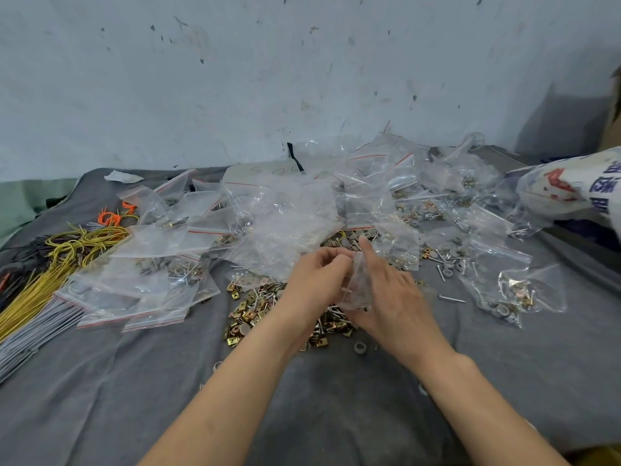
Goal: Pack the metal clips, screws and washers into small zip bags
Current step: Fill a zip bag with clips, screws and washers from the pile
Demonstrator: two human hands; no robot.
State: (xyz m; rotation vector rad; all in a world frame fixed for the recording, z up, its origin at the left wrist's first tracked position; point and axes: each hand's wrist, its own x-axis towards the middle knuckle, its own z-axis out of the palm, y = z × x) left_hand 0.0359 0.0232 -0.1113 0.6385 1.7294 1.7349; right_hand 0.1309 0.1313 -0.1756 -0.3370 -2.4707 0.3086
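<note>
A small clear zip bag [357, 287] is held up between both hands above the loose pile of brass clips, screws and washers [250, 312]. My left hand [316, 280] pinches the bag's top left edge with curled fingers. My right hand [386, 294] grips the bag's right side, its forefinger pointing up. What lies inside the bag is too faint to tell. A single grey washer [360, 348] lies on the cloth just below the hands, and a loose screw [452, 299] lies to the right.
Heaps of clear zip bags [279, 223], some filled, spread across the grey cloth [111, 381] from left to right. Yellow, orange and grey ties [64, 253] lie far left. A printed white sack [571, 186] sits at the right. A pale wall stands behind.
</note>
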